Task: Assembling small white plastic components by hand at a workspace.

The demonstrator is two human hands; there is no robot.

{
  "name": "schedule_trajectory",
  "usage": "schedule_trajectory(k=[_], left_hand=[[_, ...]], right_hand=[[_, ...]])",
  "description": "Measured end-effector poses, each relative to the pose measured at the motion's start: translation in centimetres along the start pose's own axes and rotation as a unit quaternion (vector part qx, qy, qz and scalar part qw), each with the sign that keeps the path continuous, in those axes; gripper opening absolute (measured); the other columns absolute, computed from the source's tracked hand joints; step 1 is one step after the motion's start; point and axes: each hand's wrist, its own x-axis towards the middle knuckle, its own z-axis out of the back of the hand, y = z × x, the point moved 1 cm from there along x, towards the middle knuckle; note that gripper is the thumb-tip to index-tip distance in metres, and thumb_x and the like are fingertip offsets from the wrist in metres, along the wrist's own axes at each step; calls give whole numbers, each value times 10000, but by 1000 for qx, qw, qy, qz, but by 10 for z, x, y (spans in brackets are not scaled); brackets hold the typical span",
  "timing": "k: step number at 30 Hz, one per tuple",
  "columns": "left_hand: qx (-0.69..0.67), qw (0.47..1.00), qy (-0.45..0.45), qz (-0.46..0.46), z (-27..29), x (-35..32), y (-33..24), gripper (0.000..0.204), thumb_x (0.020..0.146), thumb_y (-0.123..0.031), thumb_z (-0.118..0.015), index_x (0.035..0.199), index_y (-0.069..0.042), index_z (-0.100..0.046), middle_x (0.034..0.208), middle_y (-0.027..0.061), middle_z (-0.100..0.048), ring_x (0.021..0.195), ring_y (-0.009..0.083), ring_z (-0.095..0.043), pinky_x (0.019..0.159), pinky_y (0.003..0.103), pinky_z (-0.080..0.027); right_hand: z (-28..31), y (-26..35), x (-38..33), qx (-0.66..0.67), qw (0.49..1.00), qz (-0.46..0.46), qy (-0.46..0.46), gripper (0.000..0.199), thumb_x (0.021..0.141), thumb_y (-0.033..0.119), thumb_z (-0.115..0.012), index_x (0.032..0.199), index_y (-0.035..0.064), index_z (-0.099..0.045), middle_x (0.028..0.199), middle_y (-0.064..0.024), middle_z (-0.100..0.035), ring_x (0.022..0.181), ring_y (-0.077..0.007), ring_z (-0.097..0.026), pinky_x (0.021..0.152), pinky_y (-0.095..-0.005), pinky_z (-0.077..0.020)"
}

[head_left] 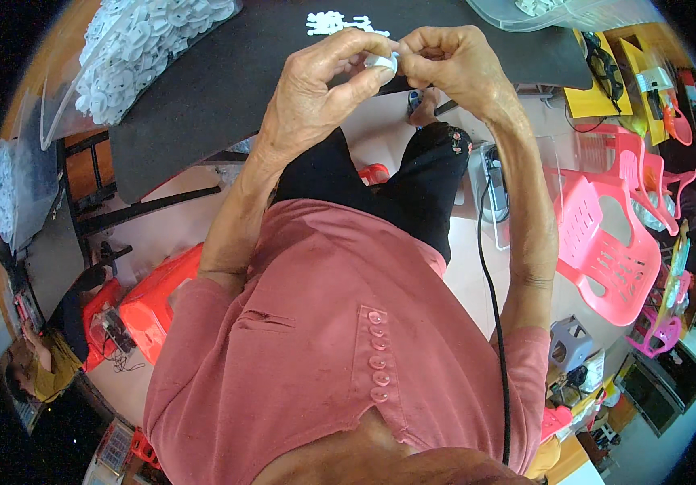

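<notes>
White plastic piece (382, 61) pinched between fingertips of left hand (316, 85) and right hand (453, 65), held over the near edge of the dark table (227, 73). Clear bag of similar white pieces (134, 48) lies at the table's left end; small loose cluster (333, 22) near its far edge.

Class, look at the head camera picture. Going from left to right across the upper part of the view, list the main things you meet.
Clear tray of white plastic pieces → left hand → small white piece held between both hands → right hand → pink plastic chair.

White plastic piece (381, 62), pink chair (607, 242).
</notes>
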Motion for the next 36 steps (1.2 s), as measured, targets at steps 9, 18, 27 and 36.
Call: schedule_trajectory(k=[9,18,27,36], left_hand=[[-61,998,-11,0,-3,-2,4,223,981,-71,-647,1198,-20,-651,1182,69,-687,966,96,-626,836,262,-518],[-547,831,-56,85,-3,8,37,240,1015,-147,-607,1204,-2,-636,1081,165,-698,953,248,-714,849,393,-610],[-599,793,-44,96,-9,6,38,211,1048,-132,-544,1228,-44,-610,1089,104,-679,928,217,-678,836,367,-572],[-528,844,-70,61,-13,6,32,230,1046,-122,-556,1239,-7,-606,1129,101,-663,1004,205,-650,878,346,-544]], right_hand=[[-1,-9,3,106,994,-21,1,212,918,219,-772,1014,31,-759,803,-16,-708,694,-73,-631,667,-225,-536],[-11,1,0,170,982,26,-79,196,933,190,-751,1064,45,-771,833,-18,-720,742,-71,-640,717,-226,-539],[-27,10,-4,137,982,50,-123,181,942,174,-740,1067,49,-777,835,-23,-714,758,-81,-635,713,-230,-516],[-34,5,0,340,932,98,-80,146,952,-8,-678,1093,-34,-657,962,-82,-723,830,-136,-695,780,-258,-568]])
